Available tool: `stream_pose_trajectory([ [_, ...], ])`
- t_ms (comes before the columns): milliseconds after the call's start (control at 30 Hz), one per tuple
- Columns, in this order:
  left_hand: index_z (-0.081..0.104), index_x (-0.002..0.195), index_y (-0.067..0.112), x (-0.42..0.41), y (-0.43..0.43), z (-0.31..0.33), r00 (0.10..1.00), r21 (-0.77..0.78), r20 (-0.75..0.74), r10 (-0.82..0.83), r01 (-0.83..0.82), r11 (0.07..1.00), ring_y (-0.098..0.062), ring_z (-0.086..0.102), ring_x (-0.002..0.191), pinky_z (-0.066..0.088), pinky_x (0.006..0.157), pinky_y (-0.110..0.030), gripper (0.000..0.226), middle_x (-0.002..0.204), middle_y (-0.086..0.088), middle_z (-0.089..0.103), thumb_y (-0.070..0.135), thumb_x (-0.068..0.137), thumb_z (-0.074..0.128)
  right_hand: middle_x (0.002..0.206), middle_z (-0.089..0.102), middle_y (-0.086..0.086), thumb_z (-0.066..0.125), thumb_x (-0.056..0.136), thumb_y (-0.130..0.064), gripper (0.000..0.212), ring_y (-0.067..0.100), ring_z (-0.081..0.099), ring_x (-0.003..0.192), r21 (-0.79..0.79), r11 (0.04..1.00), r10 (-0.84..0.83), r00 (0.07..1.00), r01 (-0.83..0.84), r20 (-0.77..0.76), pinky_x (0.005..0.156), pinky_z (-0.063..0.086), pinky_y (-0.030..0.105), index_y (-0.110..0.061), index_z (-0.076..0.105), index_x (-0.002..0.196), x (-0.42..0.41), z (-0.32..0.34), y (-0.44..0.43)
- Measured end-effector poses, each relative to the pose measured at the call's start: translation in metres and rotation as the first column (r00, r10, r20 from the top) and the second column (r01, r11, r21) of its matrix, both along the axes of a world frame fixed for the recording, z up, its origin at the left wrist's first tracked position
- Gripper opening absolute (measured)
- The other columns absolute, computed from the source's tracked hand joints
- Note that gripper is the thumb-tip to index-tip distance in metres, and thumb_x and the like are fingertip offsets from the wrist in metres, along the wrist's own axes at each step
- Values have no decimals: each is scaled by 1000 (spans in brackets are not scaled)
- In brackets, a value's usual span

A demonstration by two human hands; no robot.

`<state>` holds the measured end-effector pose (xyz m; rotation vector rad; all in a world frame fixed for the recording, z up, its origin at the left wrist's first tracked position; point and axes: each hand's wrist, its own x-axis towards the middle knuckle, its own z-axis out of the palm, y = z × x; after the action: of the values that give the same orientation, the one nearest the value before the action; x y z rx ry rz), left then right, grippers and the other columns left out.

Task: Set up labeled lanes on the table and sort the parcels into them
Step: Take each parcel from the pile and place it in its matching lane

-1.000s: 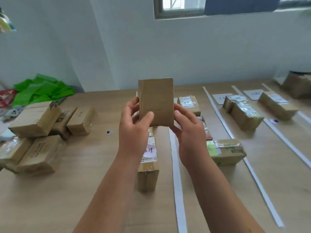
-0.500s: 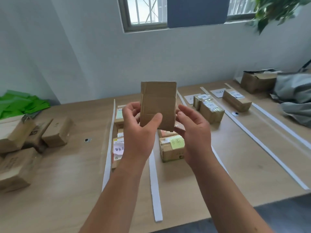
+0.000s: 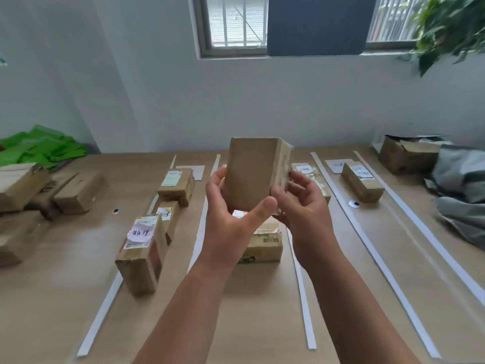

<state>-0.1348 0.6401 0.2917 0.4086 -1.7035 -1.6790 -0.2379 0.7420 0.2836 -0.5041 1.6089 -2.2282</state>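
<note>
Plain brown cardboard parcel (image 3: pixel 252 172), upright, tape-edged.

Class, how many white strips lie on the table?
5 strips: one far left, one left of centre, one right of centre, two at right. Parcels hide parts of some.

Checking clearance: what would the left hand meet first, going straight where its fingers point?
The plain brown cardboard parcel that the left hand grips: its fingers lie against it. Depth beyond is unclear.
</note>
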Motion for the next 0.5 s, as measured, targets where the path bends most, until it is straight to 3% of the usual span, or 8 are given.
stream_pose_trajectory([
  [67, 38, 145, 49, -4, 2, -4, 999, 3, 34, -6, 6, 1000, -11, 66, 128, 58, 105, -39, 97, 144, 14, 61, 53, 65, 93, 124, 75, 3, 94, 68, -36, 77, 23, 77, 110, 6, 1000, -19, 999, 19, -28, 86, 64, 46, -26, 61, 137, -7, 1, 2],
  [133, 37, 151, 43, -6, 1, -6, 999, 26, 44, -1, 0, 1000, -12, 67, 128, 58, 103, -36, 101, 144, 14, 62, 53, 67, 92, 122, 76, 8, 89, 75, -39, 67, 26, 76, 111, -35, 999, -17, 1000, 17, 8, 89, 63, 50, -20, 65, 134, -9, 1, -2],
  [200, 48, 149, 35, -6, -6, -6, 999, 70, 32, -3, 0, 998, -12, 69, 126, 58, 102, -33, 82, 138, 11, 69, 52, 79, 87, 122, 75, 10, 79, 89, -42, 41, 27, 72, 117, -100, 995, -15, 997, 23, 81, 100, 59, 56, -19, 74, 123, -7, -1, -8],
  [267, 66, 132, 34, -2, -13, 2, 1000, 102, 24, -2, -1, 995, -5, 72, 116, 56, 94, -22, 45, 123, 13, 78, 53, 92, 72, 126, 73, 4, 73, 95, -39, 22, 28, 68, 124, -136, 991, 13, 994, 3, 113, 106, 54, 63, -27, 76, 114, -4, -1, -17],
  [333, 74, 119, 27, 0, -22, 3, 1000, 151, 4, -18, 18, 988, -7, 75, 107, 56, 86, -19, 39, 113, 7, 81, 52, 96, 54, 132, 73, 1, 76, 95, -30, 34, 26, 72, 122, -153, 986, 76, 991, -59, 113, 99, 59, 59, -29, 67, 128, 1, 2, -27],
  [433, 78, 112, 21, 0, -34, -3, 1000, 192, 4, -15, 14, 981, -14, 77, 93, 58, 74, -22, 40, 107, -5, 82, 43, 110, 44, 122, 79, 1, 72, 98, -22, 60, 26, 78, 109, -180, 976, 145, 980, -119, 138, 94, 63, 52, -24, 46, 152, 11, 9, -37],
  [500, 77, 111, 27, -2, -42, -7, 999, 165, -7, 47, -45, 985, -25, 75, 95, 59, 78, -34, 31, 109, -8, 80, 47, 108, 54, 122, 78, 5, 69, 100, -19, 48, 27, 78, 108, -150, 978, 160, 983, -146, 86, 98, 61, 55, -19, 54, 146, 16, 11, -41],
])
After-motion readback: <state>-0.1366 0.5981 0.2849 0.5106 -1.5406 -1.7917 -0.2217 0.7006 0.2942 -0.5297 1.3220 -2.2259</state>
